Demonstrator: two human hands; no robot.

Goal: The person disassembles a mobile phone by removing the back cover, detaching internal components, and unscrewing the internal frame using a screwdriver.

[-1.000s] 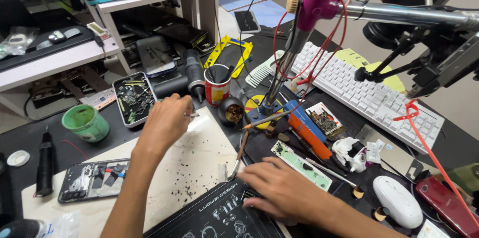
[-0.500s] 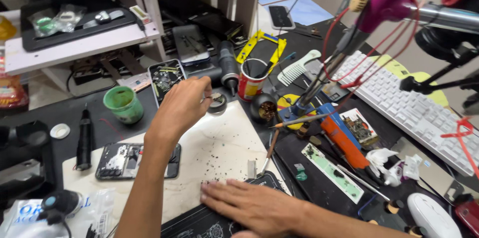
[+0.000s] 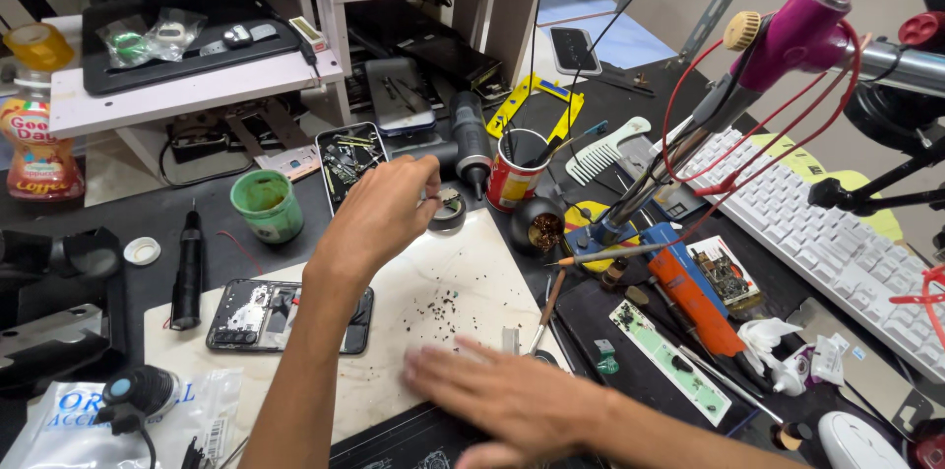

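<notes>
Nearest the camera, the right hand (image 3: 502, 395) is lying flat and blurred over the lower edge of the pale work mat (image 3: 413, 302), its fingers spread and grasping nothing, just beside a dark mat with white line drawings (image 3: 394, 444). Tiny dark specks (image 3: 438, 304), probably screws or debris, are sitting scattered on the pale mat right ahead of those fingertips, and a sweep of that palm could be scattering them off the edge. To the left, an opened phone (image 3: 285, 313) with its back removed is lying on the mat, exposed and touching the left forearm, so a dragging arm could be nudging it. Further out, the left hand (image 3: 379, 213) is reaching forward with fingers pinched loosely toward a small round tin (image 3: 448, 208); whether it is actually gripping something is too small to tell. That tin is resting at the mat's far edge, near a phone tray of small parts (image 3: 346, 162) and a red can holding tools (image 3: 517, 172). A green cup (image 3: 266, 205) is standing to the left. A soldering iron stand (image 3: 600, 228) is sitting close on the right, and a careless reach there could be risking a burn or a snagged red wire (image 3: 689, 105). Beyond, a white keyboard (image 3: 827, 243) is lying on the bench.
</notes>
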